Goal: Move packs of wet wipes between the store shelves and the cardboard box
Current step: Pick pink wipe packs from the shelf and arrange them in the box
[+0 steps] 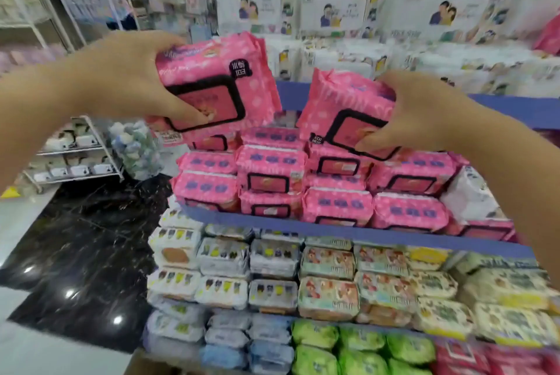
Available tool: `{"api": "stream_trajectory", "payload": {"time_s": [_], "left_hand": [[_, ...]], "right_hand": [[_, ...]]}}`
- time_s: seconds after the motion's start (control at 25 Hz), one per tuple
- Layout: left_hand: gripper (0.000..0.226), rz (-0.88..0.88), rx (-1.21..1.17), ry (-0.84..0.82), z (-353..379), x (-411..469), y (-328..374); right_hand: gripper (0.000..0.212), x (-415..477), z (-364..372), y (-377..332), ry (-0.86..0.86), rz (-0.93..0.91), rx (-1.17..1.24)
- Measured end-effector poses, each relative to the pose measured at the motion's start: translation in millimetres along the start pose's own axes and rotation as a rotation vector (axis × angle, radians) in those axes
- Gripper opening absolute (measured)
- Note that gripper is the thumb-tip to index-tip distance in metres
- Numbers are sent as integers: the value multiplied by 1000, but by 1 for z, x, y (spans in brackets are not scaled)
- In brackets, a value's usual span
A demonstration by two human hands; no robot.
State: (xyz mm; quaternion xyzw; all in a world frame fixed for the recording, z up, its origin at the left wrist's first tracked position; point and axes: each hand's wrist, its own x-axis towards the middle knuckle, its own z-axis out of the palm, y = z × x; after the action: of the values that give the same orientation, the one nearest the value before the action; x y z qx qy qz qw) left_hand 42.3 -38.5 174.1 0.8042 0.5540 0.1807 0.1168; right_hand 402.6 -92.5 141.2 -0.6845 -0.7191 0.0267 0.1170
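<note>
Both hands are raised close to the lens, each gripping a pack. Left hand [121, 80] curls its fingers over the top of the left pink pack [224, 77], thumb pressed on its black-framed lid. Right hand [415, 114] clutches the right pink pack [342, 110] from the side, just beside the first and apart from it. Whether it touches the stacked pink packs [272, 174] right under both hands is unclear. Those fill a blue-edged shelf [333, 230]. Further below sit pale patterned packs [272, 262] and green packs [315, 335]. Left of the left hand lies a dark glossy floor [75, 238].
</note>
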Motion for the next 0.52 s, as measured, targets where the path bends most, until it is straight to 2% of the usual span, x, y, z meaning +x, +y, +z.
{"api": "stream_trajectory", "payload": {"time_s": [0.04, 0.16, 0.2, 0.28, 0.36, 0.4, 0.52], "left_hand": [[96, -30, -16, -63, 18, -19, -25], [136, -84, 64, -247, 74, -66, -103], [138, -94, 57, -337, 95, -81, -126], [119, -131, 46, -521, 139, -112, -175], [92, -139, 81, -664, 186, -143, -221], [86, -137, 107, -726, 211, -157, -241], [87, -155, 146, -889, 290, -196, -295]], "right_hand": [[85, -12, 24, -14, -40, 25, 21], [93, -46, 109, -55, -201, 107, 49], [99, -59, 139, -70, -270, 139, 58], [104, -86, 200, -97, -394, 195, 67], [97, -113, 265, -118, -524, 237, 82], [92, -127, 295, -126, -584, 251, 100], [77, -164, 388, -145, -767, 283, 162]]}}
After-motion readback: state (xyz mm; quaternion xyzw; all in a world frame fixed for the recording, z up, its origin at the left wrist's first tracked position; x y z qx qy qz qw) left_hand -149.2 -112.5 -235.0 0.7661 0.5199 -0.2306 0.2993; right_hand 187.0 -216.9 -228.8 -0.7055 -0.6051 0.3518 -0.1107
